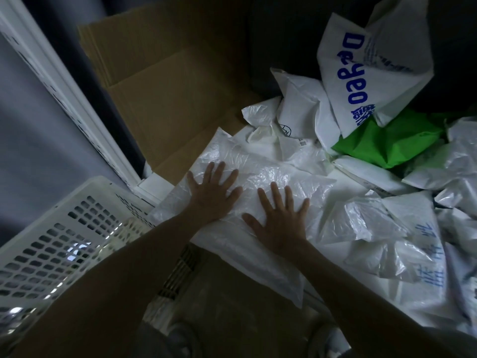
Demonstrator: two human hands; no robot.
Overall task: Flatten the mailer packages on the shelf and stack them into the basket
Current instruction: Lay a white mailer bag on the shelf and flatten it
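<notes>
The forearms are cut off at the bottom. The white basket, cropped at left, is set beside the front-left corner of the shelf. The left hand and right hand are pressed flat, fingers spread, on a crinkled mailer at the front edge. Behind, a green mailer is half hidden under white ones.

Cardboard, post, floor.
Brown sheets stacked flat at back left, just beside a white perforated upright; below, dim and brownish, with a dark slatted strip.
</notes>
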